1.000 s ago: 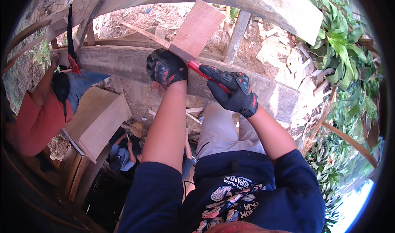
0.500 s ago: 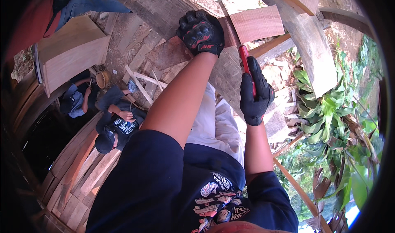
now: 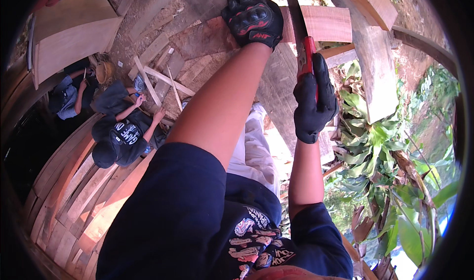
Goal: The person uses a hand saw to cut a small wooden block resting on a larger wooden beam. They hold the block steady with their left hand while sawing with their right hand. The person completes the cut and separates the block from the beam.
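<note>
My left hand [image 3: 253, 20], in a black glove with red trim, has its fingers curled over a reddish wooden board [image 3: 330, 25]. That board lies across a wide, weathered grey beam [image 3: 280, 77] and sticks out past my hand on both sides. In my right hand [image 3: 316, 102], also gloved in black, is the red handle of a handsaw [image 3: 308, 50]. The saw's dark toothed blade points away from me over the board, just right of my left hand. Whether its teeth touch the wood I cannot tell.
Left of me, two people sit low among planks: one [image 3: 121, 134] in dark clothes and a cap, another [image 3: 66, 97] farther left. A wooden panel [image 3: 74, 47] stands at the upper left, with scraps [image 3: 170, 77] scattered nearby. Curved timbers [image 3: 380, 77] and leafy plants [image 3: 365, 141] are at right.
The saw has tilted, so more of its blade's flat side shows. My right hand has moved slightly away from me. The view has shifted, and the nearer seated person's hands have moved.
</note>
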### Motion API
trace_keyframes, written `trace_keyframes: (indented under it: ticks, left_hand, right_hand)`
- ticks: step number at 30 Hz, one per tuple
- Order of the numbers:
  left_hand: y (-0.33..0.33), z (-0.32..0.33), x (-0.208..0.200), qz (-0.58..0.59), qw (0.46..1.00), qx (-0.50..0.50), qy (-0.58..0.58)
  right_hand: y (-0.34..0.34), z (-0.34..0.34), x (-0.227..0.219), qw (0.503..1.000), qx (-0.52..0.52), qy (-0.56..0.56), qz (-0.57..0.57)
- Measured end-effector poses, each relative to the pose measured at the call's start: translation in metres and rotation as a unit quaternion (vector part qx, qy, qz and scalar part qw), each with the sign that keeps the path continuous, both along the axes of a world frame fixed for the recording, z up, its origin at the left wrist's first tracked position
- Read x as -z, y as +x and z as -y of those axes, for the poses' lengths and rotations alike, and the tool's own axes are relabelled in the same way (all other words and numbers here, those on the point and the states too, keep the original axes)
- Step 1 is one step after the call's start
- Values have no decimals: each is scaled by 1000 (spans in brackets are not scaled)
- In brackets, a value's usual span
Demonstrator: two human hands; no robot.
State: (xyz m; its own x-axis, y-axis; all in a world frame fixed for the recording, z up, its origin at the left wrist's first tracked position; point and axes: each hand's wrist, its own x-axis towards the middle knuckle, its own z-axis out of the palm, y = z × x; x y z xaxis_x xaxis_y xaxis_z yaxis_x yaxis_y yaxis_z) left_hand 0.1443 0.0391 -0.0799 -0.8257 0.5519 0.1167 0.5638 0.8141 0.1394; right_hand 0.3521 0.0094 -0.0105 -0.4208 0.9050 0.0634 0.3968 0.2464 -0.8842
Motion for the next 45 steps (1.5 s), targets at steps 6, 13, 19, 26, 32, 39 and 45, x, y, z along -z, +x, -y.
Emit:
trace_keyframes:
  ticks: [6, 13, 19, 26, 32, 39, 45]
  left_hand:
    - [-8, 14, 1, -54, 998, -13, 12]
    - [-2, 0, -12, -5, 999, 5, -44]
    - [-3, 6, 4, -36, 999, 3, -4]
    - [-2, 1, 5, -9, 1000, -23, -16]
    - [0, 1, 7, -40, 999, -1, 12]
    - [-4, 5, 10, -29, 1000, -10, -1]
    - [-2, 2, -2, -8, 1000, -7, -24]
  right_hand:
    - [-7, 3, -26, 999, 13, -1, -36]
    - [-31, -22, -3, 998, 1, -33, -56]
    - [-33, -22, 7, 999, 5, -12, -41]
    - [-25, -16, -3, 998, -19, 63, 12]
    - [-15, -4, -5, 1000, 6, 12, -5]
    - [-24, -1, -8, 999, 5, -54, -2]
    - [-20, 2, -17, 999, 14, 0, 31]
